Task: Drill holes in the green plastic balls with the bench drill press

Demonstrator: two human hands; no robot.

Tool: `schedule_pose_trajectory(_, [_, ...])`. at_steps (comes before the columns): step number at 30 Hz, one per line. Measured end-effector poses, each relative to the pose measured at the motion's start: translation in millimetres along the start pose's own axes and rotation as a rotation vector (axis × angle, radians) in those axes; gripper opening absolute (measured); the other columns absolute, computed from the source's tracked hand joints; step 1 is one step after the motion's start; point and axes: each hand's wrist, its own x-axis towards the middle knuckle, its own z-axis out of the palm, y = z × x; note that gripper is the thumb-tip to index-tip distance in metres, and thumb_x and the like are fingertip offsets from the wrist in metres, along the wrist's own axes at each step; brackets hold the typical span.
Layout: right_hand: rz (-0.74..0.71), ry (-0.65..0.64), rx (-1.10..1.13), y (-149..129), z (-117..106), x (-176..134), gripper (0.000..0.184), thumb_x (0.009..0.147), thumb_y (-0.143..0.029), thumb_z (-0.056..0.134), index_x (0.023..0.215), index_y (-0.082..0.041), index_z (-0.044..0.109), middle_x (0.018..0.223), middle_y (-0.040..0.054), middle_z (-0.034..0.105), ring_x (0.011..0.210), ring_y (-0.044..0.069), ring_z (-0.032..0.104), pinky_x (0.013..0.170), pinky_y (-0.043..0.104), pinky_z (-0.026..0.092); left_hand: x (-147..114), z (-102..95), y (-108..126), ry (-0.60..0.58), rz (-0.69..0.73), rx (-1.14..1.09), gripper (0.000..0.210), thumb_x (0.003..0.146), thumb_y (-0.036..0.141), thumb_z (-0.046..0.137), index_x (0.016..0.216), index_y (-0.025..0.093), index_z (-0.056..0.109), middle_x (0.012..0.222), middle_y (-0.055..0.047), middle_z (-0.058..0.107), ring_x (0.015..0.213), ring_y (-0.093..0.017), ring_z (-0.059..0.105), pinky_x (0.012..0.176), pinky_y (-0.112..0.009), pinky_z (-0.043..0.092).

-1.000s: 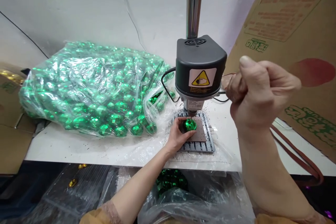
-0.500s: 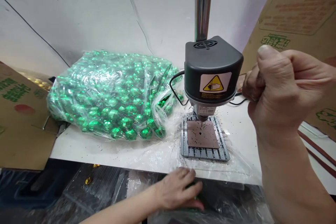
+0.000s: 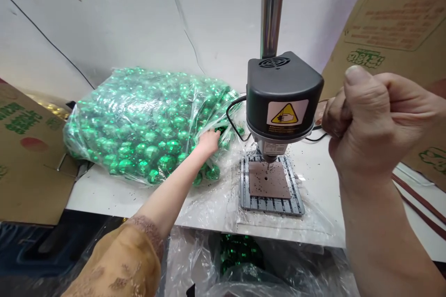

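Observation:
My left hand [image 3: 209, 142] reaches into the torn opening of a clear plastic bag [image 3: 139, 97] full of shiny green faceted balls [image 3: 152, 152]. Its fingertips are hidden there, so I cannot tell what they hold. My right hand [image 3: 372, 120] is closed in a fist beside the black head of a small drill press [image 3: 284, 83], and whatever it grips is hidden behind the fingers. Under the drill bit [image 3: 268, 165], a brown square plate [image 3: 275, 185] with a small hole lies on the grey slotted base [image 3: 245, 195]. Dark shavings are scattered around it.
Cardboard boxes stand at the left [image 3: 31, 162] and right [image 3: 393, 23]. Below the white table edge [image 3: 278, 236], an open plastic bag [image 3: 191, 255] holds more green balls [image 3: 240, 250]. A black cable [image 3: 228, 116] loops beside the drill press.
My left hand has moved up and forward from the lower bag below the table edge to the opening of the big bag. My right fist stays where it was.

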Motion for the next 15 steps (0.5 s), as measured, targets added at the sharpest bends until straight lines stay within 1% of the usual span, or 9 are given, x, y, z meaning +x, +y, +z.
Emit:
schedule_pose_trajectory(2, [0.006, 0.002, -0.002, 0.2, 0.1, -0.3, 0.056, 0.108, -0.025, 0.072, 0.062, -0.022, 0.041, 0.053, -0.0085, 0.033, 0.047, 0.004, 0.039, 0.05, 0.032, 0.031, -9.2, -2.5, 5.8, -0.042, 0.013, 0.013, 0.038, 0.084, -0.002, 0.085, 0.115, 0.017, 0.074, 0.117, -0.012, 0.076, 0.119, -0.037, 0.081, 0.114, -0.052, 0.063])
schedule_pose_trajectory(4, [0.006, 0.006, -0.003, 0.4, 0.7, -0.8, 0.055, 0.109, -0.025, 0.071, 0.062, -0.021, 0.043, 0.054, -0.0083, 0.032, 0.048, 0.004, 0.039, 0.051, 0.031, 0.032, -26.7, -1.7, 16.1, -0.092, 0.104, -0.057, 0.047, 0.081, 0.003, 0.088, 0.123, 0.021, 0.073, 0.129, -0.014, 0.076, 0.119, -0.037, 0.08, 0.111, -0.051, 0.065])
schedule_pose_trajectory(6, [0.004, 0.007, 0.009, 0.3, 1.9, -1.1, 0.054, 0.109, -0.024, 0.07, 0.062, -0.021, 0.043, 0.054, -0.0085, 0.031, 0.048, 0.003, 0.038, 0.051, 0.03, 0.032, -52.1, 5.2, 28.5, -0.126, 0.243, -0.239, 0.05, 0.085, 0.014, 0.09, 0.131, 0.023, 0.072, 0.136, -0.013, 0.076, 0.123, -0.036, 0.078, 0.113, -0.05, 0.065])
schedule_pose_trajectory(7, [0.001, 0.007, 0.015, 0.2, 2.6, -1.2, 0.054, 0.109, -0.024, 0.07, 0.062, -0.021, 0.042, 0.054, -0.0087, 0.031, 0.047, 0.003, 0.038, 0.051, 0.029, 0.032, -66.3, 11.0, 34.7, -0.134, 0.285, -0.36, 0.051, 0.089, 0.021, 0.09, 0.136, 0.024, 0.07, 0.136, -0.011, 0.077, 0.125, -0.034, 0.077, 0.114, -0.049, 0.064])
schedule_pose_trajectory(8, [0.0, 0.007, 0.018, 0.1, 3.2, -1.3, 0.054, 0.11, -0.023, 0.07, 0.063, -0.022, 0.041, 0.054, -0.0091, 0.032, 0.047, 0.003, 0.038, 0.052, 0.029, 0.031, -80.2, 17.7, 40.4, -0.143, 0.29, -0.489, 0.053, 0.093, 0.028, 0.089, 0.142, 0.026, 0.068, 0.134, -0.01, 0.078, 0.124, -0.032, 0.077, 0.114, -0.047, 0.063])
schedule_pose_trajectory(9, [-0.001, 0.007, 0.02, 0.0, 3.7, -1.3, 0.055, 0.11, -0.023, 0.069, 0.064, -0.022, 0.04, 0.054, -0.0094, 0.032, 0.047, 0.003, 0.038, 0.052, 0.029, 0.031, -92.9, 25.0, 45.3, -0.154, 0.262, -0.611, 0.054, 0.098, 0.035, 0.088, 0.146, 0.026, 0.065, 0.132, -0.01, 0.078, 0.121, -0.03, 0.078, 0.111, -0.045, 0.064])
schedule_pose_trajectory(11, [0.004, 0.008, 0.019, -0.2, 4.1, -0.9, 0.056, 0.111, -0.024, 0.068, 0.065, -0.023, 0.038, 0.054, -0.0098, 0.033, 0.047, 0.003, 0.038, 0.053, 0.028, 0.031, -111.2, 39.3, 52.5, -0.171, 0.163, -0.781, 0.055, 0.1, 0.048, 0.09, 0.143, 0.025, 0.064, 0.127, -0.009, 0.078, 0.112, -0.026, 0.077, 0.102, -0.041, 0.064])
schedule_pose_trajectory(13, [0.014, 0.013, 0.023, -0.2, 4.0, -0.2, 0.057, 0.11, -0.024, 0.07, 0.064, -0.024, 0.036, 0.052, -0.0098, 0.032, 0.046, 0.005, 0.037, 0.052, 0.029, 0.03, -118.2, 51.0, 56.1, -0.182, 0.102, -0.827, 0.057, 0.095, 0.055, 0.096, 0.134, 0.024, 0.068, 0.121, -0.008, 0.078, 0.105, -0.025, 0.074, 0.095, -0.038, 0.062])
schedule_pose_trajectory(15, [0.024, 0.014, 0.029, -0.1, 3.7, 0.8, 0.057, 0.108, -0.024, 0.072, 0.063, -0.025, 0.036, 0.051, -0.0094, 0.033, 0.045, 0.007, 0.037, 0.05, 0.032, 0.03, -116.2, 59.8, 57.9, -0.185, 0.115, -0.81, 0.056, 0.091, 0.055, 0.1, 0.131, 0.024, 0.075, 0.119, -0.007, 0.078, 0.105, -0.025, 0.073, 0.094, -0.037, 0.061])
